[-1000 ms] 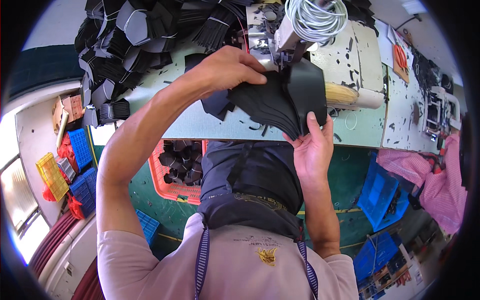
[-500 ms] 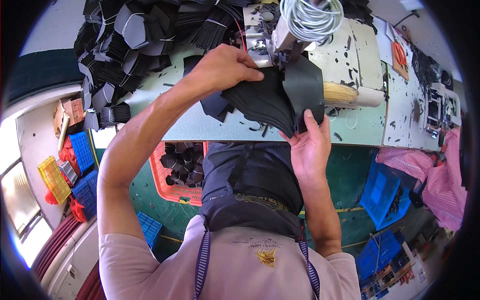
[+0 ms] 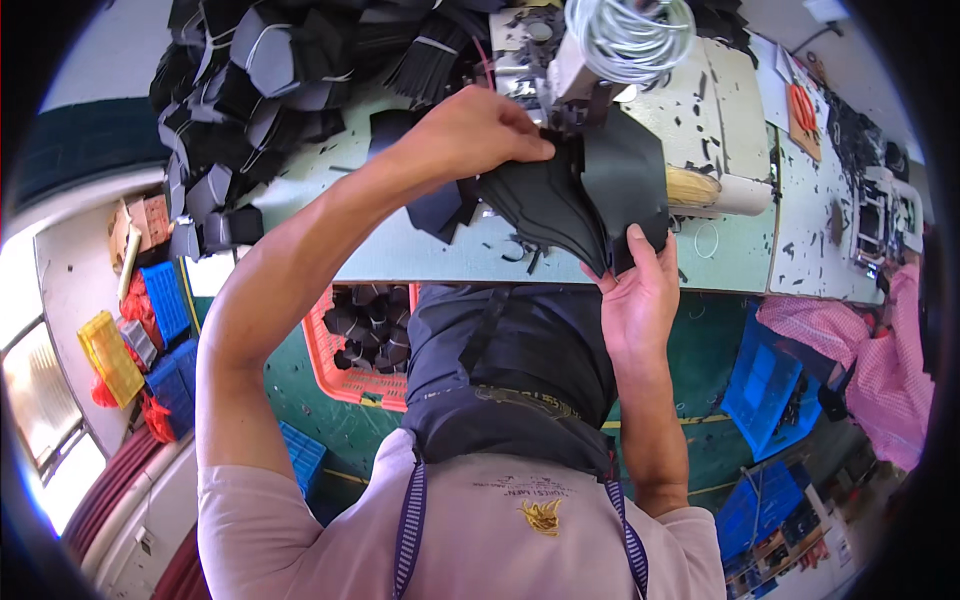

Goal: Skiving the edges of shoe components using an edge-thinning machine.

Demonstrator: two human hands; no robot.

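- While the left hand (image 3: 470, 135) lies curled over the upper edge of a black fabric piece (image 3: 575, 205), its fingertips pinch that edge right beside the sewing machine (image 3: 590, 60).
- The right hand (image 3: 635, 290) grips the lower corner of the same piece, thumb on top and the other fingers closed under it, at the front edge of the table (image 3: 420, 255).
- The fabric piece lies fanned out on the table between the two hands, its top tucked under the head of the sewing machine.
- A coil of white cord (image 3: 630, 30) sits on top of the machine.
- A big heap of black cut pieces (image 3: 270, 90) covers the far left of the table, well apart from the hands.
- Below the table edge stands an orange crate (image 3: 330, 365) with more black pieces in it.
- Blue crates (image 3: 765, 385) stand on the green floor to the right; a pink cloth (image 3: 880, 350) hangs near them.
- A yellow crate (image 3: 105, 355) lies at far left.
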